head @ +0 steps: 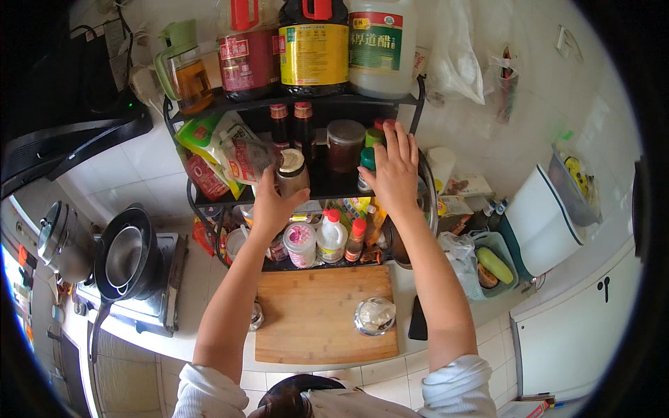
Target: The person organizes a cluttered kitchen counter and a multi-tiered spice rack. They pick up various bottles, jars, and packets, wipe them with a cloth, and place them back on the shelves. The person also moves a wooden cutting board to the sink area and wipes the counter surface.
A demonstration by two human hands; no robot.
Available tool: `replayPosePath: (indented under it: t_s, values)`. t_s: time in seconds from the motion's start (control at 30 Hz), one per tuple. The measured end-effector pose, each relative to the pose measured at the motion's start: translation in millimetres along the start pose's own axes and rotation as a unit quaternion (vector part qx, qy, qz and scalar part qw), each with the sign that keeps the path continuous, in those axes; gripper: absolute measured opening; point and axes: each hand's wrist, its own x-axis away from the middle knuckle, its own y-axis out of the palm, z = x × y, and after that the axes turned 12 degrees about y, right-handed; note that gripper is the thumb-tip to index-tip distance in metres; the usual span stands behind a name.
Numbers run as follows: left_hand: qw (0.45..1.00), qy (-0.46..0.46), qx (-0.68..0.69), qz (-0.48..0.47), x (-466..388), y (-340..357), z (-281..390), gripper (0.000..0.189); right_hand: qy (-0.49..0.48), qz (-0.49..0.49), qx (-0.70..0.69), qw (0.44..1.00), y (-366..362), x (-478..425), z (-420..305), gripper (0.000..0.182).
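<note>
My left hand [276, 206] is at the middle shelf of a black metal rack [334, 192], with thumb and fingers around a small jar [292, 180] with a pale lid. My right hand [394, 180] is at the right end of that shelf, fingers stretched out and thumb beside a small green-capped bottle [367, 162]. It partly hides red- and green-lidded containers [377, 133] behind it. Between the hands stands a dark-filled jar [345, 146]. Two dark sauce bottles [291, 125] with red caps are farther back, and food packets [225, 151] lean at the left.
Below lies a wooden cutting board [319, 318] bearing a foil-like wrapped lump [375, 316]. A phone [418, 320] lies beside it. Large jugs [313, 57] fill the top shelf. Pans [125, 256] sit on the stove at left; a vegetable basket [478, 287] is at right.
</note>
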Motion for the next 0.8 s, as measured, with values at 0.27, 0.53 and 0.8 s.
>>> replayPosePath:
  t_s: [0.27, 0.53, 0.8]
  values:
    - [0.996, -0.061, 0.058, 0.015, 80, -50, 0, 0.066, 0.066, 0.034, -0.167, 0.983, -22, -2, -23, 0.039]
    - [0.974, -0.172, 0.128, 0.067, 160, -86, -31, 0.060, 0.164, 0.002, -0.348, 0.923, 1, -8, 2, 0.051]
    - [0.980, -0.174, 0.052, 0.082, 201, -120, -48, 0.061, 0.191, -0.109, -0.513, 0.830, -36, -2, -40, 0.050]
